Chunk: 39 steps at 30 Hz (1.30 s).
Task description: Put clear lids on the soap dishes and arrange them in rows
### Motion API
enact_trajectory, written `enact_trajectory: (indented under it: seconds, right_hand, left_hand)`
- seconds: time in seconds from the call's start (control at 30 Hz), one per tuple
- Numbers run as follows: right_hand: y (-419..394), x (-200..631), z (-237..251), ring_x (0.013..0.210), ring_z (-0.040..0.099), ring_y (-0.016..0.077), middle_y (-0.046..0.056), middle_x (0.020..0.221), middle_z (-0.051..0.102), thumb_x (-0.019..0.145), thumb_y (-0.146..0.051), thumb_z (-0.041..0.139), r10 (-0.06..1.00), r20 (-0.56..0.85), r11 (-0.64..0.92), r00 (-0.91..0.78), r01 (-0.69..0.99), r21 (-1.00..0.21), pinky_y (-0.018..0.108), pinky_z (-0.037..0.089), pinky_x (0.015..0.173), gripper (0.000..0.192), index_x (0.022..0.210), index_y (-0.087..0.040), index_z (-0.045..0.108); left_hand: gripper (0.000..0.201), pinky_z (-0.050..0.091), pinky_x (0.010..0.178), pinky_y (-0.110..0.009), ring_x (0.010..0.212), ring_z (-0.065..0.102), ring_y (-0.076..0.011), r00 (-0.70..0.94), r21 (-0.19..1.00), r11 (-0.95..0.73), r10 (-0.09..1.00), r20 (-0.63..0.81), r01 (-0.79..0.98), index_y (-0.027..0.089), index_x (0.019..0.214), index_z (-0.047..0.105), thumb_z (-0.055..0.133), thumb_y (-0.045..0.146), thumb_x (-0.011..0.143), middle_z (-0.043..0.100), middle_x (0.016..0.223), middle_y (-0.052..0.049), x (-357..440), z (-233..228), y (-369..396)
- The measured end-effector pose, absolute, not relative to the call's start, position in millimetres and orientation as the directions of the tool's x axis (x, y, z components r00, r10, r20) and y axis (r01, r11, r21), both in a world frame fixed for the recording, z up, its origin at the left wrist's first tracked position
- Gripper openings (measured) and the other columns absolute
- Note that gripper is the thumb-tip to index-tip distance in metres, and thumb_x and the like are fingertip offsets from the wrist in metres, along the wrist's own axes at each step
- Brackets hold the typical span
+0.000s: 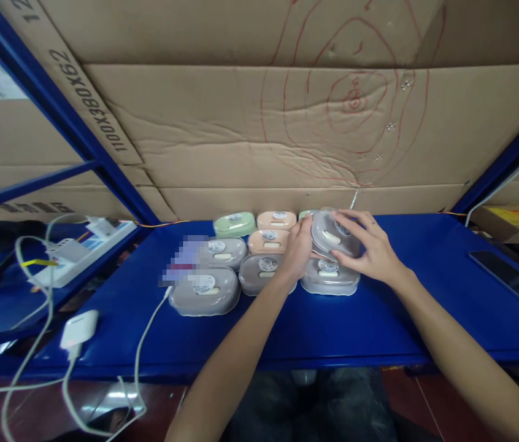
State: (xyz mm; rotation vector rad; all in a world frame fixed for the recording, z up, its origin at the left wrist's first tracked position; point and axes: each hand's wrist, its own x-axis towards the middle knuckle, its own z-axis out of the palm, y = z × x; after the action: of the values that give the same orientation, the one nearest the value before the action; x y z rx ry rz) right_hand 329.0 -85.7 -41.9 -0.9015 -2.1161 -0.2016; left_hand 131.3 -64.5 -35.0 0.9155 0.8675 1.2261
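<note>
A grey oval plastic box [326, 224] with a clear cover and a round sticker is held tilted above the other boxes. My left hand [300, 245] grips its left side. On its right side, my right hand [372, 248] has its thumb low and fingers across the top. Just beneath sits another grey box [330, 279]. To the left are a grey box [254, 270], a larger-looking grey box [207, 301] and a grey box [232, 248]. Farther back stand a green box [234, 226] and a peach box [276, 218], with another peach box [264, 239] in front.
The boxes stand on a blue shelf [416, 319] backed by a cardboard sheet [222, 104]. A phone [512, 279] lies at right. At left are a white power strip [61, 270], a white earbud case [80, 328] and loose white cables. A blurred patch covers something beside the grey boxes.
</note>
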Motion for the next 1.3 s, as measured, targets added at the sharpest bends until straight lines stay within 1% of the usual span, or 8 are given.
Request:
enact_trajectory:
  seconds: [0.3,0.5,0.6,0.7,0.87,1.03,1.17,1.3]
  right_hand:
    - [-85.5,334.7,-41.9,0.148,0.056,0.0456,0.009,0.171,0.048,0.093,-0.043,0.083,0.504,0.738,0.716,-0.449,0.694,-0.067,0.073,0.047,0.12,0.094,0.174,-0.05,0.037]
    - [-87.6,333.7,-38.9,0.151,0.054,0.0457,0.007,0.175,0.046,0.092,-0.043,0.084,0.493,0.752,0.729,-0.437,0.679,-0.083,0.074,0.045,0.122,0.092,0.173,-0.05,0.04]
    - [-88.4,334.1,-35.7,0.153,0.054,0.0436,0.007,0.173,0.051,0.093,-0.047,0.083,0.537,0.749,0.747,-0.388,0.632,-0.207,0.072,0.043,0.125,0.081,0.168,-0.046,0.051]
    - [-83.9,335.9,-35.6,0.151,0.058,0.0383,0.009,0.164,0.062,0.096,-0.053,0.078,0.654,0.734,0.71,-0.182,0.481,-0.514,0.062,0.044,0.128,0.07,0.162,-0.038,0.058]
    - [-73.7,340.4,-42.9,0.129,0.075,0.0358,0.01,0.136,0.079,0.083,-0.072,0.084,0.948,0.318,0.319,-0.022,0.085,-0.944,0.053,0.062,0.109,0.068,0.136,-0.031,0.071]
    - [-67.8,355.8,-40.4,0.113,0.08,0.0357,0.008,0.117,0.084,0.071,-0.072,0.092,0.961,0.278,0.277,0.002,0.037,-0.96,0.049,0.069,0.092,0.067,0.12,-0.031,0.074]
    - [-49.0,386.5,-41.2,0.098,0.08,0.0339,0.01,0.105,0.083,0.078,-0.077,0.083,0.934,0.256,0.241,0.247,0.09,-0.966,0.046,0.07,0.072,0.06,0.111,-0.029,0.072]
    - [-29.8,421.0,-57.5,0.083,0.077,0.0304,0.012,0.092,0.079,0.073,-0.091,0.077,0.866,0.145,0.036,0.479,0.229,-0.973,0.044,0.069,0.062,0.076,0.11,-0.025,0.067]
  left_hand:
    - [0.031,0.067,0.099,-0.05,0.121,0.077,-0.0331,0.278,0.844,0.19,0.959,-0.052,-0.501,0.022,0.114,0.075,0.066,0.051,0.106,0.081,0.124,-0.013,128.7,-29.4,-66.7]
    - [0.045,0.067,0.094,-0.049,0.115,0.077,-0.0357,0.323,0.892,0.075,0.943,0.082,-0.445,0.022,0.119,0.077,0.081,0.058,0.094,0.08,0.122,-0.014,128.7,-22.9,-77.5]
    - [0.044,0.068,0.089,-0.047,0.105,0.079,-0.0329,0.298,0.907,0.039,0.949,0.097,-0.419,0.023,0.12,0.075,0.092,0.043,0.084,0.08,0.118,-0.012,128.5,-21.5,-80.7]
    - [0.043,0.068,0.09,-0.046,0.109,0.078,-0.0327,0.285,0.89,0.03,0.952,0.113,-0.454,0.023,0.12,0.074,0.09,0.04,0.084,0.08,0.119,-0.011,127.3,-21.1,-80.0]
    - [0.039,0.061,0.106,-0.04,0.122,0.074,-0.0293,0.24,0.86,-0.129,0.93,0.278,-0.494,0.026,0.12,0.074,0.09,0.036,0.086,0.079,0.123,-0.007,124.8,-17.6,-83.0]
    - [0.033,0.049,0.118,-0.043,0.128,0.069,-0.0332,0.134,0.921,-0.259,0.942,0.307,-0.29,0.026,0.111,0.078,0.096,0.037,0.086,0.078,0.117,-0.01,124.8,-21.3,-88.0]
    - [0.036,0.036,0.13,-0.05,0.143,0.06,-0.0367,0.107,0.908,-0.398,0.905,0.412,-0.131,0.027,0.125,0.076,0.089,0.035,0.092,0.074,0.137,-0.014,125.3,-28.1,-85.0]
    - [0.034,0.032,0.132,-0.047,0.148,0.057,-0.0342,0.158,0.85,-0.522,0.835,0.526,-0.069,0.027,0.137,0.073,0.073,0.035,0.104,0.07,0.148,-0.013,116.9,-14.9,-90.4]
